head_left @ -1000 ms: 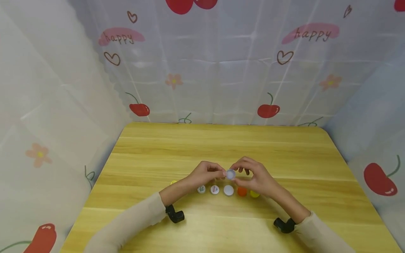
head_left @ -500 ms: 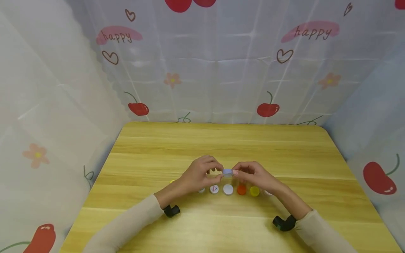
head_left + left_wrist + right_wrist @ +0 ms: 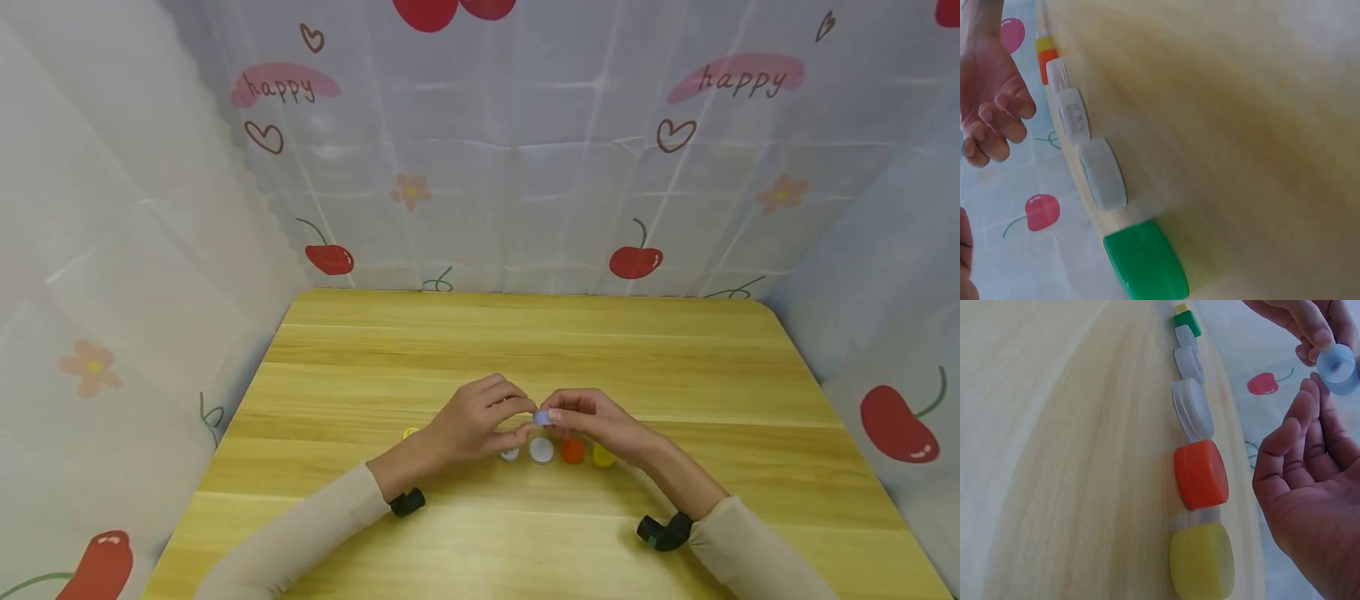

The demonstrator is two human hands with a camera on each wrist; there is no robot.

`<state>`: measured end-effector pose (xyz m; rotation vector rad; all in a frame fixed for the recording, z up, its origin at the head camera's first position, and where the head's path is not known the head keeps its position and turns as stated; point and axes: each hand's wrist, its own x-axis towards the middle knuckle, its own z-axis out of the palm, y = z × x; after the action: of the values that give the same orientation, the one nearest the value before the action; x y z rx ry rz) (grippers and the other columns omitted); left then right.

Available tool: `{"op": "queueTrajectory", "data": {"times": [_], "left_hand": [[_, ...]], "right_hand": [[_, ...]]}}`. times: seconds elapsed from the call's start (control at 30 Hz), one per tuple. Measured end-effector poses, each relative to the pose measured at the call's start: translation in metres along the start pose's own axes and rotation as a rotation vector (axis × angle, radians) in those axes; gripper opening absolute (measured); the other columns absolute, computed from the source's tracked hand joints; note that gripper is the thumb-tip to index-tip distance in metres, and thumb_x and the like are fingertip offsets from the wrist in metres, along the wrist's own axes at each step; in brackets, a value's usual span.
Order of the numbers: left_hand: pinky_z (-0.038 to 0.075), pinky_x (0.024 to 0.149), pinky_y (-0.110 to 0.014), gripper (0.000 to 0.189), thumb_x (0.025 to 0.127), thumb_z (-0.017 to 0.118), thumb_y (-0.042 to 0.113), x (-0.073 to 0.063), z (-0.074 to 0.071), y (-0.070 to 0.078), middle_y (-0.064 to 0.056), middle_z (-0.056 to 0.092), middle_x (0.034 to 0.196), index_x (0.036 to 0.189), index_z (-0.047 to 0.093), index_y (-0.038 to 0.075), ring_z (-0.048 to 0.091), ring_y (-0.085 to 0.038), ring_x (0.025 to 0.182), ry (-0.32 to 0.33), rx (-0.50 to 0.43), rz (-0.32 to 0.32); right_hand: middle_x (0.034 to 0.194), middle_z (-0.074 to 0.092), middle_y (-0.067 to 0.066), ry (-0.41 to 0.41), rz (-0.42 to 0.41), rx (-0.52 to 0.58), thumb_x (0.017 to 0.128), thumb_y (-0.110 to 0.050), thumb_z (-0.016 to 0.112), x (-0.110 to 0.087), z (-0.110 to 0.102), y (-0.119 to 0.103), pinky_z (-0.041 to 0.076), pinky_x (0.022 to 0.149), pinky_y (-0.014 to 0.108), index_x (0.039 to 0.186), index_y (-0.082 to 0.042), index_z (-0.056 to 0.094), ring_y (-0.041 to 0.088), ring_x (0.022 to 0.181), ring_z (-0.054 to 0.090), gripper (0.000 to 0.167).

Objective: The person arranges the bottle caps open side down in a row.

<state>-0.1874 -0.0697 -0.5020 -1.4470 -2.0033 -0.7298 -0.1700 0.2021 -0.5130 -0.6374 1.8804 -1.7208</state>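
Above the middle of the table, a small pale-blue bottle cap point(image 3: 542, 417) is held between both hands. My left hand point(image 3: 468, 421) pinches its left side between thumb and fingers. From the other side my right hand point(image 3: 606, 423) grips it, thumb against its wall. In the right wrist view the cap point(image 3: 1338, 370) is turned with its round hollow side showing. Under the hands runs a row of caps: white point(image 3: 542, 451), orange point(image 3: 573, 451) and yellow point(image 3: 603, 455) show. A green cap point(image 3: 1147, 262), hidden in the head view, appears in the left wrist view beside white caps point(image 3: 1104, 175).
A second yellow cap point(image 3: 410, 432) lies at the row's left end, partly behind the left forearm. The wooden table point(image 3: 495, 533) is enclosed by printed curtains point(image 3: 510, 167) at the back and sides. Black wrist cameras point(image 3: 663, 533) hang below the wrists.
The pale-blue cap has turned from its hollow face showing to its side wall showing. The left hand has shifted its hold on it; both hands remain near the same spot.
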Motion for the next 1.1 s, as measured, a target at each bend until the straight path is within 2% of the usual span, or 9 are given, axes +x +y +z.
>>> {"op": "queueTrajectory", "data": {"times": [0.07, 0.13, 0.27, 0.4, 0.53, 0.67, 0.9, 1.0, 1.1], "left_hand": [[0.058, 0.085, -0.019, 0.021, 0.093, 0.085, 0.02, -0.002, 0.001, 0.002, 0.002, 0.076, 0.106, 0.111, 0.079, 0.012, 0.068, -0.012, 0.096, -0.022, -0.073, -0.101], [0.058, 0.085, -0.019, 0.022, 0.096, 0.083, 0.021, -0.005, 0.003, 0.006, 0.001, 0.076, 0.108, 0.116, 0.078, 0.014, 0.067, -0.013, 0.097, -0.045, -0.18, -0.241], [0.059, 0.081, -0.022, 0.023, 0.098, 0.082, 0.023, -0.011, 0.009, 0.012, 0.001, 0.076, 0.112, 0.12, 0.078, 0.018, 0.065, -0.013, 0.096, -0.06, -0.393, -0.502], [0.06, 0.08, -0.025, 0.023, 0.098, 0.082, 0.025, -0.016, 0.014, 0.016, 0.004, 0.075, 0.112, 0.12, 0.078, 0.021, 0.065, -0.011, 0.096, -0.061, -0.476, -0.604], [0.06, 0.082, -0.024, 0.022, 0.099, 0.081, 0.028, -0.017, 0.017, 0.018, 0.008, 0.074, 0.112, 0.12, 0.078, 0.023, 0.065, -0.01, 0.097, -0.072, -0.474, -0.608], [0.059, 0.085, -0.023, 0.023, 0.098, 0.082, 0.028, -0.009, 0.023, 0.019, 0.008, 0.075, 0.112, 0.119, 0.079, 0.021, 0.067, -0.013, 0.099, -0.107, -0.424, -0.544], [0.05, 0.08, -0.013, 0.025, 0.101, 0.076, 0.044, 0.034, 0.055, 0.037, 0.011, 0.073, 0.109, 0.117, 0.08, 0.025, 0.065, -0.006, 0.097, -0.265, -0.117, -0.36], [0.047, 0.077, -0.01, 0.028, 0.102, 0.073, 0.05, 0.051, 0.07, 0.048, 0.014, 0.071, 0.107, 0.117, 0.08, 0.028, 0.062, -0.003, 0.095, -0.331, -0.034, -0.328], [0.047, 0.079, -0.009, 0.031, 0.102, 0.071, 0.054, 0.067, 0.085, 0.056, 0.016, 0.07, 0.112, 0.121, 0.078, 0.03, 0.063, -0.001, 0.098, -0.379, -0.023, -0.323]], "right_hand": [[0.102, 0.067, 0.011, 0.053, -0.03, -0.051, 0.111, -0.015, 0.058, 0.0, 0.001, 0.0, 0.056, 0.082, 0.032, 0.122, 0.003, 0.068, 0.031, 0.09, 0.059, 0.024], [0.106, 0.07, 0.007, 0.123, -0.086, -0.142, 0.109, -0.012, 0.063, -0.002, 0.003, -0.001, 0.057, 0.082, 0.029, 0.122, -0.005, 0.071, 0.024, 0.09, 0.063, 0.017], [0.107, 0.07, -0.002, 0.246, -0.22, -0.382, 0.1, -0.012, 0.077, -0.005, 0.009, -0.006, 0.056, 0.078, 0.027, 0.122, -0.02, 0.073, 0.015, 0.087, 0.063, 0.023], [0.107, 0.071, -0.005, 0.288, -0.325, -0.526, 0.096, -0.013, 0.083, -0.006, 0.013, -0.008, 0.055, 0.077, 0.03, 0.121, -0.026, 0.073, 0.012, 0.087, 0.062, 0.03], [0.107, 0.072, -0.007, 0.292, -0.364, -0.563, 0.094, -0.011, 0.084, -0.008, 0.013, -0.006, 0.055, 0.077, 0.029, 0.12, -0.026, 0.073, 0.011, 0.088, 0.062, 0.031], [0.106, 0.071, -0.011, 0.311, -0.334, -0.598, 0.093, -0.016, 0.086, -0.02, 0.008, -0.007, 0.057, 0.077, 0.028, 0.118, -0.028, 0.074, 0.008, 0.088, 0.063, 0.03], [0.096, 0.07, -0.015, 0.397, -0.199, -0.703, 0.092, -0.018, 0.087, -0.073, -0.013, -0.013, 0.058, 0.073, 0.028, 0.114, -0.029, 0.074, 0.006, 0.081, 0.064, 0.028], [0.097, 0.072, -0.015, 0.407, -0.147, -0.75, 0.094, -0.018, 0.086, -0.095, -0.021, -0.017, 0.057, 0.074, 0.027, 0.113, -0.028, 0.074, 0.004, 0.082, 0.064, 0.025], [0.101, 0.074, -0.014, 0.41, -0.118, -0.782, 0.094, -0.016, 0.085, -0.114, -0.029, -0.022, 0.056, 0.076, 0.025, 0.114, -0.026, 0.074, 0.003, 0.083, 0.065, 0.025]]}}
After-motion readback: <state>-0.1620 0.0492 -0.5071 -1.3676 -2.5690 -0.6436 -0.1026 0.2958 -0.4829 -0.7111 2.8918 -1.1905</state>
